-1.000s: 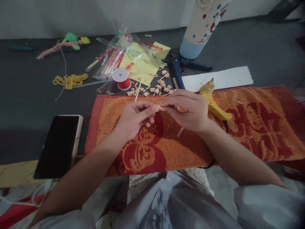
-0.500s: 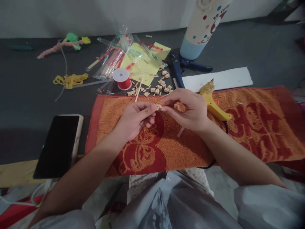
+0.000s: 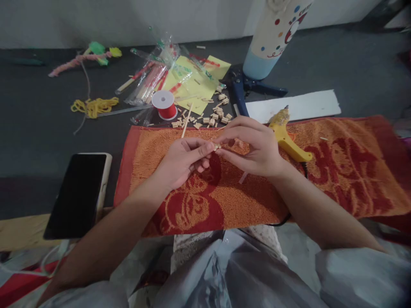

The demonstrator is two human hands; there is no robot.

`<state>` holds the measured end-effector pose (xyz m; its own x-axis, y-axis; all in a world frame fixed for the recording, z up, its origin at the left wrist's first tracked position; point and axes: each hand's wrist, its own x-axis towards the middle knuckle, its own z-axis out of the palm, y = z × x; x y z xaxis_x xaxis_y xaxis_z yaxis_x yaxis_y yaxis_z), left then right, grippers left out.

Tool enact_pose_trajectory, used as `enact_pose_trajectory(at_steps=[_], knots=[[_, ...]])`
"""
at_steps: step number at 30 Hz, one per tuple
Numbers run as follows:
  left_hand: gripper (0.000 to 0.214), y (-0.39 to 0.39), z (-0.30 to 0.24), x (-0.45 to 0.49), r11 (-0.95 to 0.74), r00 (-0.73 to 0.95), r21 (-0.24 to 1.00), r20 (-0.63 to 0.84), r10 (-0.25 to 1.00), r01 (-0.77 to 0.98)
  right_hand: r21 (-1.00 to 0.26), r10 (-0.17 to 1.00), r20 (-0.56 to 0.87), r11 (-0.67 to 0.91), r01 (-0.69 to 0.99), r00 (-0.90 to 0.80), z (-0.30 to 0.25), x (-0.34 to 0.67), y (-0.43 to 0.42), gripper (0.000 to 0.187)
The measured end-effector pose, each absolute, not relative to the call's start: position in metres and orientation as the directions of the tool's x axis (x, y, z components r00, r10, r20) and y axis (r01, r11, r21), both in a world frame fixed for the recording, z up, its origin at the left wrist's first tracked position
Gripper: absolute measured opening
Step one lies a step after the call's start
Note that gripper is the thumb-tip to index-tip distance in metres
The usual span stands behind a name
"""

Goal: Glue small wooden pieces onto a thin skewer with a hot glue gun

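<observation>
Between thumb and fingers, my left hand (image 3: 188, 162) pinches a small cluster of cut wooden stick pieces (image 3: 217, 147). My right hand (image 3: 252, 145) is closed round the cluster's other side, thumb below and fingertips above, touching it. Both hands are over an orange and red towel (image 3: 257, 201). A long thin wooden stick (image 3: 187, 121) lies just beyond my left hand. Past my fingers lie several short cut stick pieces (image 3: 212, 121), some joined in small bundles. To the right of my right hand rests a yellow glue gun (image 3: 289, 139).
Behind the hands are a red thread spool (image 3: 167, 112), yellow paper (image 3: 192, 92), plastic-wrapped chopsticks (image 3: 150, 81), a dark blue cutter (image 3: 239, 92), a white strip (image 3: 295, 107) and a tall bottle (image 3: 265, 51). A phone (image 3: 78, 194) lies left, near yellow yarn (image 3: 94, 107).
The cluster and the left fingertips have shifted slightly right and down. My right fingers have moved slightly over the cluster. The things on the table stay put.
</observation>
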<state>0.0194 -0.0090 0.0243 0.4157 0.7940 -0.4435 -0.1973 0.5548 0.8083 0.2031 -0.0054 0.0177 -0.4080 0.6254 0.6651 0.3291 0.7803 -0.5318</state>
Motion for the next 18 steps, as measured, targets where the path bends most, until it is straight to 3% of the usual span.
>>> enact_pose_trajectory(at_steps=[18], knots=[[0.032, -0.0086, 0.0244, 0.0178, 0.550, 0.409, 0.806, -0.436, 0.801, -0.217, -0.534, 0.628, 0.656, 0.778, 0.331, -0.419, 0.0180, 0.2047, -0.0055, 0.008]])
